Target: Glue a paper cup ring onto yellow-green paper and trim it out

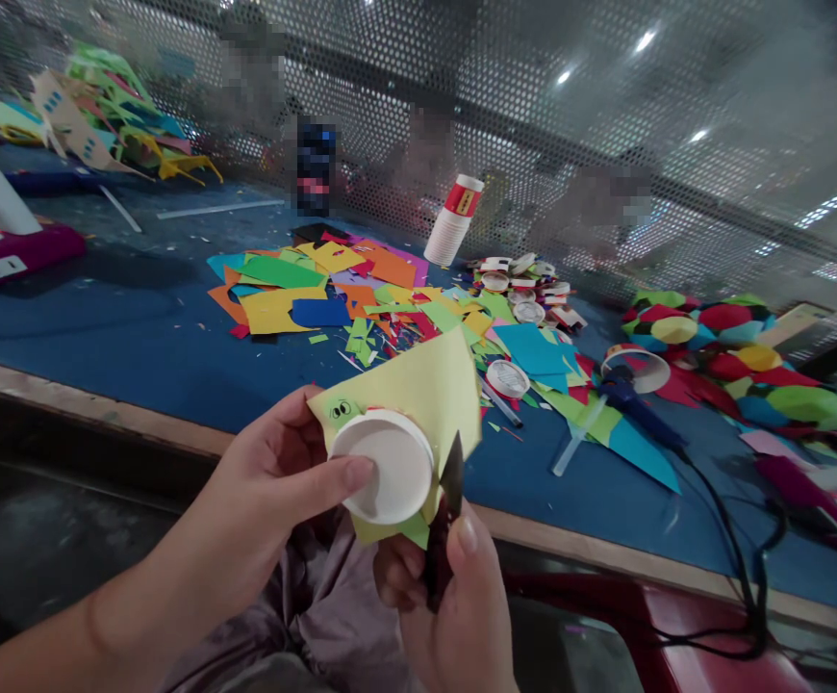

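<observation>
My left hand [274,481] is closed on a white paper cup piece [400,462], its thumb pressed on the round face. Behind the cup piece, in the same grip, is a sheet of pale yellow paper [418,375]. A small green patch with drawn eyes [342,410] shows by the left fingers. My right hand [454,587] is closed around dark-handled scissors [451,481]. Their dark blade points up beside the cup piece, close to the paper's right edge. The fingers partly hide the handles, and whether the blade touches the paper is unclear.
Coloured paper scraps [303,289] cover the blue table [137,337]. A stack of paper cups [454,221] stands behind them. At right lie a blue glue gun [631,399] with a trailing cord, and colourful paper pieces [736,356]. A purple-based lamp [14,252] stands left.
</observation>
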Demonstrator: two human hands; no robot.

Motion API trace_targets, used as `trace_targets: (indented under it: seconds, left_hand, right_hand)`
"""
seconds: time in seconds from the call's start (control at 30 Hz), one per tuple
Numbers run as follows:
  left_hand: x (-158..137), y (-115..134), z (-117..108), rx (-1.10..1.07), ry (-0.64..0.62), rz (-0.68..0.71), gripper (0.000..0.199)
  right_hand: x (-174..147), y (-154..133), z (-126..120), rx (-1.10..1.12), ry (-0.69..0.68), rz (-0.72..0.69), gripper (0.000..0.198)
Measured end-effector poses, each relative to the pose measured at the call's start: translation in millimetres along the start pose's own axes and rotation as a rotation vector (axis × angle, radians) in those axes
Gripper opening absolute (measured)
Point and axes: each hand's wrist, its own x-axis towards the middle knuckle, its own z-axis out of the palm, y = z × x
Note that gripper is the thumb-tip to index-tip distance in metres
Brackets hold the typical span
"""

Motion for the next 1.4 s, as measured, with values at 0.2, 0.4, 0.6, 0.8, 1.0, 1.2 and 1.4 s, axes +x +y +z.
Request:
trace_targets:
  seconds: [0.2, 0.4, 0.6, 0.8, 1.0, 1.2, 1.4]
  left_hand:
    - [0.5, 1.4, 0.7, -0.018, 0.011, -0.097, 0.042]
    - [3.0, 2.1, -0.1, -0.066, 0.021, -0.191, 0.047]
    - [4.4, 4.5, 2.4, -0.061, 0.063, -0.183, 0.051]
    - [2.8, 2.7, 2.5, -0.016, 0.110, -0.079, 0.048]
    - [0.4, 1.6, 2.7, 0.011, 0.113, -0.004, 0.043]
    - [1.6, 0.0, 1.2, 0.030, 0.108, -0.001, 0.043]
    - [2.6, 0.0, 1.3, 0.040, 0.097, -0.011, 0.046]
  right_hand:
    - [-4.2, -8.9, -2.2, 0.074, -0.119, 0.064, 0.048]
    - [-2.1, -5.5, -6.0, 0.046, -0.192, 0.070, 0.038]
    - [-4.3, 4.3, -7.8, 0.013, -0.006, 0.032, 0.050]
    - [-7.2, 4.5, -6.6, 0.004, -0.066, 0.024, 0.051]
    - [-8.4, 8.3, -8.3, 0.029, -0.014, 0.054, 0.051]
    - [-7.6, 7.7, -10.4, 0.073, -0.085, 0.090, 0.045]
    - [-7.7, 5.1, -1.3, 0.090, -0.145, 0.129, 0.055]
